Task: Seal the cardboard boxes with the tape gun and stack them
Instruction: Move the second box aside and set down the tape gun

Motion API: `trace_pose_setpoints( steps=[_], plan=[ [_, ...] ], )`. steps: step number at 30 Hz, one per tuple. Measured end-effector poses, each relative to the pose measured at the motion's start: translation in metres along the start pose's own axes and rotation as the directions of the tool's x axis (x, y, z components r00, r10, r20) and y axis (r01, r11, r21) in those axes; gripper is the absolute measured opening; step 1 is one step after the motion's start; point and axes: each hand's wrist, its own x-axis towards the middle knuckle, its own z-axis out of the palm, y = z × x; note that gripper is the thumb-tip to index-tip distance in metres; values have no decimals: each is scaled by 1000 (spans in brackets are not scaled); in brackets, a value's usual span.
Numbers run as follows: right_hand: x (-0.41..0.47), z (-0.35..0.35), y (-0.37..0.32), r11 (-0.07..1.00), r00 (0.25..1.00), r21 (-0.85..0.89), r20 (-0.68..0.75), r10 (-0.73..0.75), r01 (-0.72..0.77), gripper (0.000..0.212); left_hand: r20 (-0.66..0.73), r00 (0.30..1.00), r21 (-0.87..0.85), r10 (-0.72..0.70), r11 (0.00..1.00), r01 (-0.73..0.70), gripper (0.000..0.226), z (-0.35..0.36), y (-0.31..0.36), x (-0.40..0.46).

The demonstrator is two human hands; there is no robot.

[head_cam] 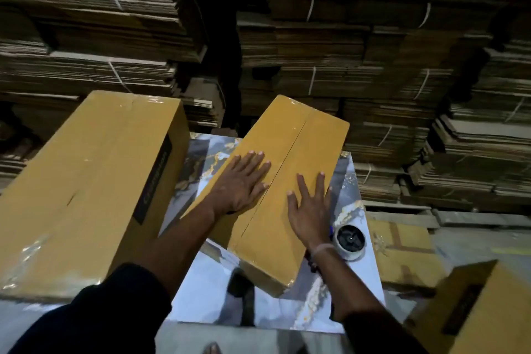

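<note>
- The tape gun (pixel 349 239) shows only its roll end; the right hand (pixel 311 214) and wrist cover the rest.
- The large box (pixel 86 190) runs off the left edge; its dark side label is too blurred to read.
- The box at lower right (pixel 485 307) is cut by the frame corner.

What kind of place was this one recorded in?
Likely a carton warehouse or packing area: strapped bundles of flattened cardboard fill the background, taped boxes stand around a marble-patterned table, and a tape roll lies on it.
</note>
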Motion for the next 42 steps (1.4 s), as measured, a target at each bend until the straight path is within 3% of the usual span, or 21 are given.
trace_pose_setpoints(
  steps=[4, 9, 16, 20, 21, 24, 26, 28, 31, 33, 36, 40, 42],
  plan=[
    [23, -9, 0, 996, 998, 71, -14, 55, -54, 58, 24, 994, -74, -102, 992, 104, 74, -5, -24, -1],
    [39, -10, 1, 991, 994, 86, -31, 101, -98, 60, 49, 991, -216, -121, 968, 129, 74, -6, -33, -2],
    [1, -11, -6, 971, 993, 211, -21, 120, -113, 68, 75, 982, -418, -173, 889, 189, 69, -26, -32, -31],
    [-60, 0, -17, 836, 978, 531, -65, 200, -136, 77, 216, 941, -683, -259, 649, 335, 63, -51, -29, -78],
    [-74, 2, -18, 770, 969, 622, -68, 237, -144, 75, 259, 922, -753, -288, 537, 380, 59, -59, -24, -87],
    [-96, 6, -21, 534, 938, 810, 53, 343, -241, 66, 416, 836, -878, -357, 79, 471, 49, -74, -8, -105],
    [-96, 6, -23, 419, 931, 869, 114, 346, -262, 67, 471, 786, -869, -401, -54, 493, 49, -70, -5, -119],
    [-93, 1, -27, 391, 937, 885, 124, 325, -253, 67, 502, 744, -854, -442, -118, 506, 46, -71, -2, -125],
    [-86, -12, -29, 388, 958, 893, 135, 254, -229, 66, 518, 728, -850, -449, -180, 495, 38, -82, 2, -131],
    [-80, -23, -30, 411, 967, 885, 140, 212, -219, 75, 537, 729, -842, -425, -214, 496, 32, -86, 2, -136],
    [-72, -44, -36, 424, 971, 880, 146, 190, -215, 78, 501, 734, -862, -459, -191, 469, 21, -87, 1, -143],
    [-59, -81, -53, 434, 979, 878, 165, 116, -199, 70, 333, 843, -941, -422, -91, 326, 49, -100, -1, -155],
    [-53, -101, -66, 416, 979, 887, 192, 66, -202, 67, 262, 854, -964, -449, -88, 249, 63, -118, -2, -153]
  ],
)
